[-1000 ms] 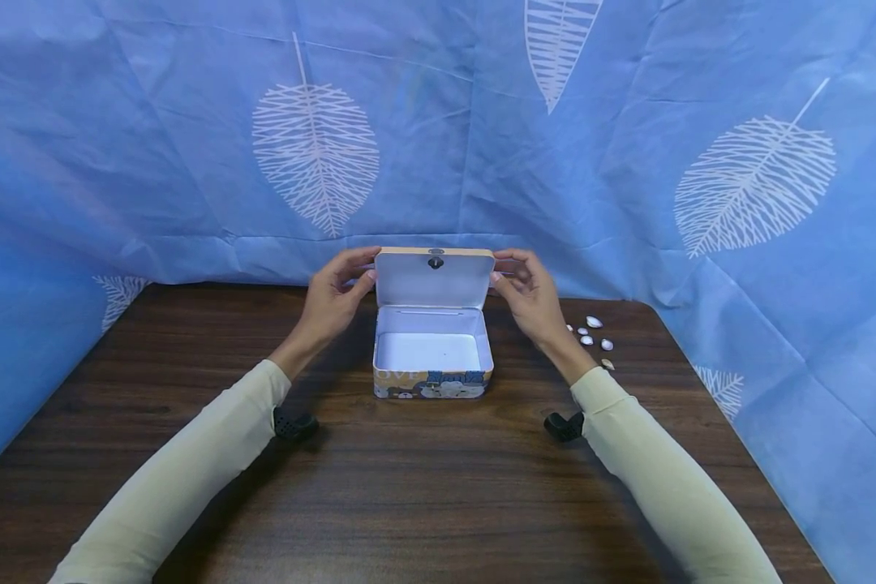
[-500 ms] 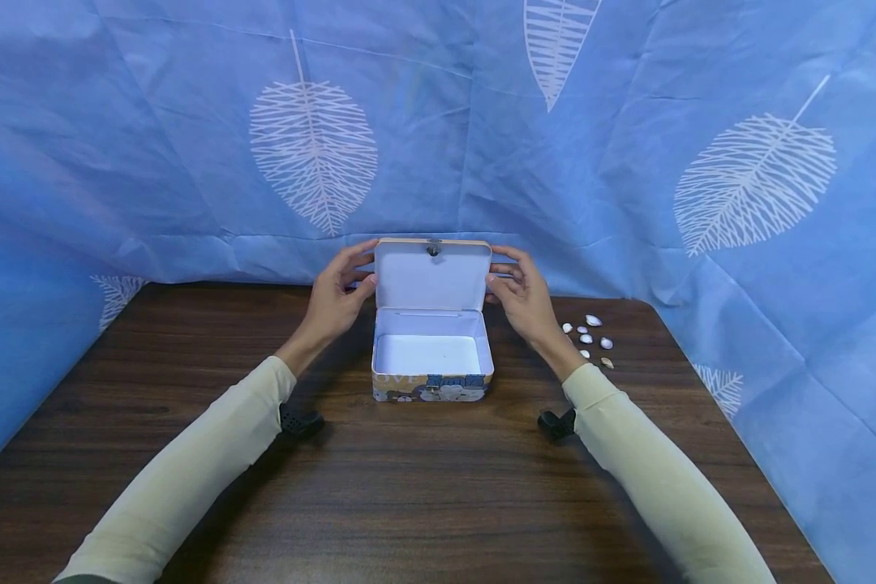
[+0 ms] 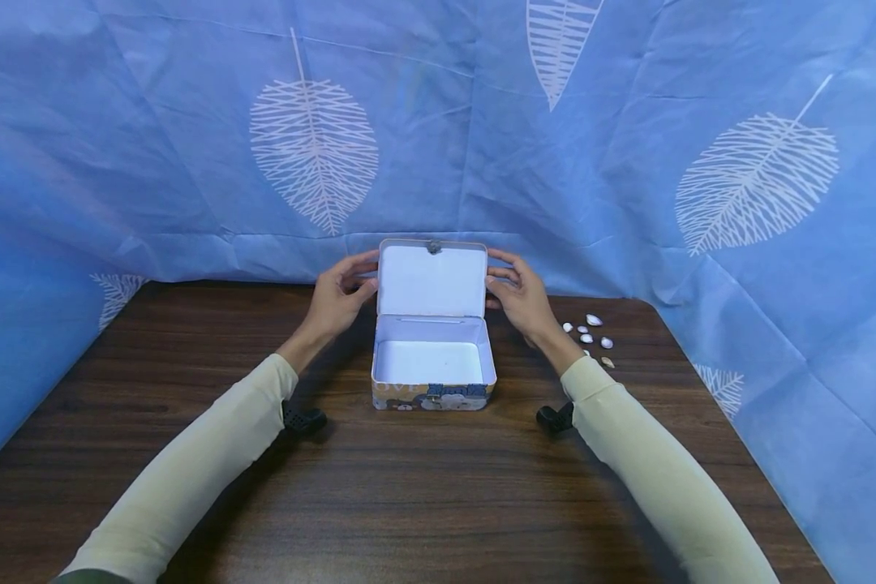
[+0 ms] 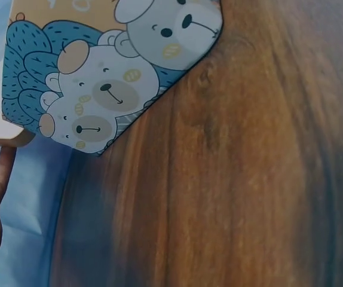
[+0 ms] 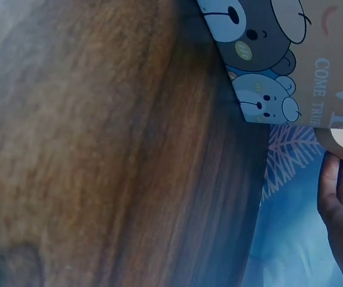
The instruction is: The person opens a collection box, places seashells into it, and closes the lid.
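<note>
Nearest the wearer, two pale sleeves come in toward the tin box from either side, and the black wrist cameras sit under the cuffs, short of its front corners. The tin box, printed with cartoon bears and the lettering LOVE, stands flat on the dark wood-grain table, its front squared to the wearer, presumably so that its white interior is easy to see and reach. To its right, beyond the right cuff, lie small pale seashells (one is partly hidden by the sleeve), far enough aside, I judge, to leave the box room. The left hand and right hand flank the hinged lid, which stands raised at the back of the box. Each hand has its thumb and fairly straight fingers spread apart, fingertips touching a side edge; how firmly they press I cannot tell. Holding both sides probably steadies the lid evenly and keeps the hands off the box's mouth. The metal clasp sits at the lid's top middle, and behind the box hangs a blue leaf-patterned curtain.
</note>
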A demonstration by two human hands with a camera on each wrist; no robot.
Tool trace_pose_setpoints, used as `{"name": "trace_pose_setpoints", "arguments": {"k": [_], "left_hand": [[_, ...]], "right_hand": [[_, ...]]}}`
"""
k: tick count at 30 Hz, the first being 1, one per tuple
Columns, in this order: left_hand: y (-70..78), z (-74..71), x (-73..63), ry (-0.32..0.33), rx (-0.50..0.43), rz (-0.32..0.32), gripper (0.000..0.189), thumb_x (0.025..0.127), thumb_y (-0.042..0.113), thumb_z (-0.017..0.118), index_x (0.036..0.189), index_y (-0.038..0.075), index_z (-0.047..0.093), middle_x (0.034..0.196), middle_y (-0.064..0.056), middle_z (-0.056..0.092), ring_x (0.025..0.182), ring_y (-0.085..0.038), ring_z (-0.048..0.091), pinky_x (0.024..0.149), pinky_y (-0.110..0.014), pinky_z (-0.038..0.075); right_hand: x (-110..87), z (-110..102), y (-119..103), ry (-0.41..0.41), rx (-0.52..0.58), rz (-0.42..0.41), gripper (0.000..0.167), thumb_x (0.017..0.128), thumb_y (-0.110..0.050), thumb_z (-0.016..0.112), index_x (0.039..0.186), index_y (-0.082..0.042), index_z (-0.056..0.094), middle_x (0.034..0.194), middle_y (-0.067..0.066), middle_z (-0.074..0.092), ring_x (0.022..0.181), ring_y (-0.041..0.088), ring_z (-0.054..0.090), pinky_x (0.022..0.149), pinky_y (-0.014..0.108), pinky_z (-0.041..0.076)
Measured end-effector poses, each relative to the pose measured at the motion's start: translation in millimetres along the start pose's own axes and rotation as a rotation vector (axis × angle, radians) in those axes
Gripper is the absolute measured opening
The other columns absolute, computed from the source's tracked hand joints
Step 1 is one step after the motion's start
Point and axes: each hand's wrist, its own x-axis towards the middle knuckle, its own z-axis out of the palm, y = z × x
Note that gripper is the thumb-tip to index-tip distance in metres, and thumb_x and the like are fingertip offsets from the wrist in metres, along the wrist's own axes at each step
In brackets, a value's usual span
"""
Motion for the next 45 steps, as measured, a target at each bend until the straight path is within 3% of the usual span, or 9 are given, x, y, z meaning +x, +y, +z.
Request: {"name": "trace_pose_setpoints", "arguments": {"k": [5,9,16,22,30,37,45], "left_hand": [[-2.6,0.6,-1.3,-0.013,-0.037,-0.112,0.050,0.110,0.000,0.068,0.159,0.008,0.064,0.152,-0.025,0.070,0.106,-0.024,0.072,0.080,-0.026,0.063],[-4.1,1.4,-1.0,-0.029,-0.101,-0.232,0.051,0.112,0.005,0.068,0.162,0.014,0.062,0.157,-0.021,0.066,0.109,-0.017,0.071,0.084,-0.032,0.065],[-9.1,-0.3,0.1,-0.057,-0.276,-0.407,0.055,0.114,0.005,0.063,0.167,0.017,0.056,0.163,-0.019,0.057,0.117,-0.019,0.068,0.084,-0.031,0.067],[-12.3,-0.4,2.4,-0.065,-0.352,-0.502,0.057,0.114,0.004,0.060,0.169,0.015,0.052,0.162,-0.017,0.057,0.114,-0.018,0.065,0.088,-0.030,0.067],[-15.5,-0.2,2.5,-0.074,-0.388,-0.563,0.055,0.116,0.008,0.061,0.170,0.012,0.051,0.138,-0.005,0.063,0.107,-0.015,0.068,0.089,-0.031,0.067],[-14.2,-1.3,2.3,-0.080,-0.373,-0.561,0.054,0.116,0.011,0.061,0.170,0.012,0.049,0.136,-0.004,0.062,0.111,-0.017,0.068,0.090,-0.031,0.068],[-11.2,-11.0,-1.0,-0.085,-0.404,-0.571,0.055,0.117,0.015,0.060,0.171,0.011,0.046,0.136,-0.003,0.060,0.120,-0.024,0.068,0.093,-0.035,0.070]], "right_hand": [[2.3,-0.2,3.0,-0.028,-0.008,0.082,0.056,0.117,-0.009,0.060,0.171,-0.019,0.049,0.157,0.023,0.064,0.114,0.013,0.073,0.097,0.041,0.070],[3.3,-0.2,6.0,-0.046,0.062,0.156,0.058,0.116,-0.007,0.061,0.172,-0.019,0.048,0.159,0.023,0.062,0.114,0.012,0.072,0.090,0.028,0.068],[5.9,-0.8,11.6,-0.094,0.164,0.269,0.058,0.117,-0.008,0.058,0.173,-0.020,0.046,0.165,0.020,0.057,0.121,0.016,0.070,0.090,0.027,0.066],[7.8,-0.9,18.2,-0.125,0.195,0.321,0.057,0.119,-0.011,0.055,0.174,-0.019,0.043,0.170,0.019,0.052,0.139,0.026,0.063,0.097,0.032,0.064],[6.7,1.8,21.0,-0.135,0.185,0.380,0.057,0.120,-0.017,0.055,0.175,-0.017,0.042,0.172,0.018,0.049,0.140,0.028,0.063,0.117,0.047,0.059],[5.6,1.4,17.1,-0.118,0.161,0.404,0.056,0.120,-0.022,0.057,0.174,-0.016,0.044,0.168,0.020,0.054,0.132,0.025,0.067,0.103,0.034,0.064],[-1.0,-11.7,15.6,-0.115,0.133,0.387,0.057,0.119,-0.027,0.061,0.173,-0.015,0.046,0.169,0.017,0.053,0.147,0.035,0.062,0.113,0.040,0.065]]}}
